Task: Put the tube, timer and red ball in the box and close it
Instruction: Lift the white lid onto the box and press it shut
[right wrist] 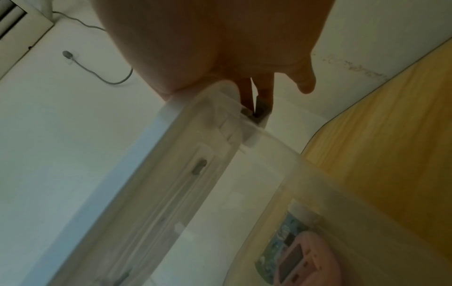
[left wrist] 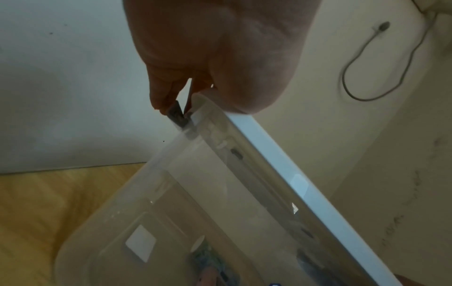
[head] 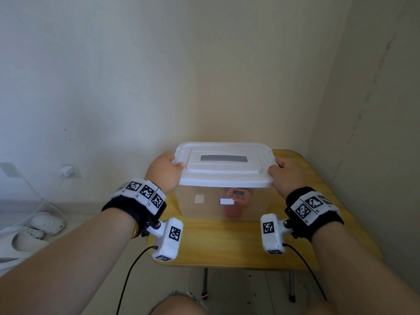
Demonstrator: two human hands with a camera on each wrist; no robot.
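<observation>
- Left hand [head: 167, 170], centre-left of the head view, grips the left end of the white lid [head: 223, 165], thumb on top and fingers curled under the edge.
- Right hand [head: 285, 176], centre-right, grips the lid's right end the same way.
- The lid sits over the clear box [head: 204, 208] on the yellow table [head: 227, 242], lower centre.
- The orange timer [head: 236, 201] lies inside the box, seen through its front wall.
- The tube [right wrist: 281, 241] lies under it in the lower right of the right wrist view.
- I cannot tell where the ball is.
</observation>
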